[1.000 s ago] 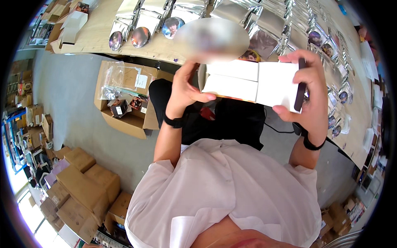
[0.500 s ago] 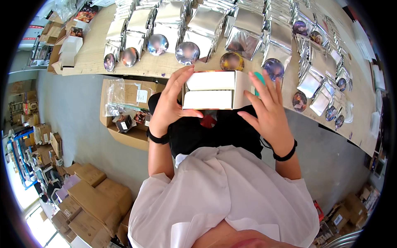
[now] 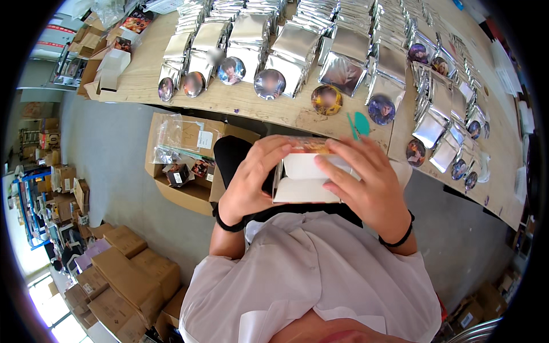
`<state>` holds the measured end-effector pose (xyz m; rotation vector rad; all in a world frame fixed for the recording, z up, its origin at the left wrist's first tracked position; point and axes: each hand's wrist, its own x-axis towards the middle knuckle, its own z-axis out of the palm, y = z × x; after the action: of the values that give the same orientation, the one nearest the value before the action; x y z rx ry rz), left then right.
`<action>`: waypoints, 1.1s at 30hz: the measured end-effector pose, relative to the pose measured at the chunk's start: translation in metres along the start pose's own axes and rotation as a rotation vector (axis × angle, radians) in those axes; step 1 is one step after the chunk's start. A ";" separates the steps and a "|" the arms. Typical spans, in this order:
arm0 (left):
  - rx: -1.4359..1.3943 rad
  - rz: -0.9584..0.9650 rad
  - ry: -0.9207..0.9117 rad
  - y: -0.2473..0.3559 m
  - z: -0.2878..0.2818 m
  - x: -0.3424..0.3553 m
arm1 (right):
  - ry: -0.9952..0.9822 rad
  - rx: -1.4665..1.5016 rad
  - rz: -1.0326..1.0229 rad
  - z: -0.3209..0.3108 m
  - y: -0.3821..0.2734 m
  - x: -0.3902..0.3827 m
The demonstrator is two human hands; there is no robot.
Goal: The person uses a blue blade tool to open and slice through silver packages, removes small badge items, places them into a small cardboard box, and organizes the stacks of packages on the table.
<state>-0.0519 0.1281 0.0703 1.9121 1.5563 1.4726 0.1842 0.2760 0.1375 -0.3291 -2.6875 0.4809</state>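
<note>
A small printed cardboard box (image 3: 311, 193) with white inner flaps is held in front of my body, just off the table's near edge. My left hand (image 3: 251, 180) grips its left end, fingers over the far side and thumb below. My right hand (image 3: 369, 191) bends over the right part, its fingers on the far rim and at the white flaps. What lies inside cannot be made out. Just beyond, on the table, is a flat teal oval piece (image 3: 361, 123). Nearby lie round picture badges, including a yellow one (image 3: 326, 100) and a purple one (image 3: 381, 109).
Overlapping rows of silver foil packets (image 3: 294, 43) cover much of the wooden table (image 3: 257, 111). Below its edge at left stands an open carton (image 3: 189, 201) with plastic bags and small boxes. Brown cartons (image 3: 128, 271) are stacked on the floor at lower left.
The box has come closer to my body and slightly right. Both hands moved with it, and my right hand's fingers went from spread beside the box to resting over its flaps.
</note>
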 end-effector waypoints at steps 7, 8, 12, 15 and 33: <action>0.160 -0.020 -0.060 0.026 -0.013 -0.014 | 0.003 0.077 -0.067 0.016 -0.009 -0.003; 0.178 -0.037 -0.070 0.028 -0.015 -0.017 | 0.071 0.091 -0.112 0.019 -0.008 -0.003; 0.173 0.035 -0.057 0.023 -0.008 -0.035 | 0.140 0.346 0.057 0.038 0.006 -0.017; 0.089 0.056 -0.076 0.028 -0.006 -0.042 | 0.067 0.808 0.494 0.049 0.012 -0.018; 0.342 -0.274 0.183 0.033 -0.014 -0.078 | -0.079 0.244 -0.209 0.056 -0.035 0.003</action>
<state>-0.0376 0.0445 0.0597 1.6703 2.1758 1.3628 0.1529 0.2292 0.1029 0.0409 -2.6603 0.7599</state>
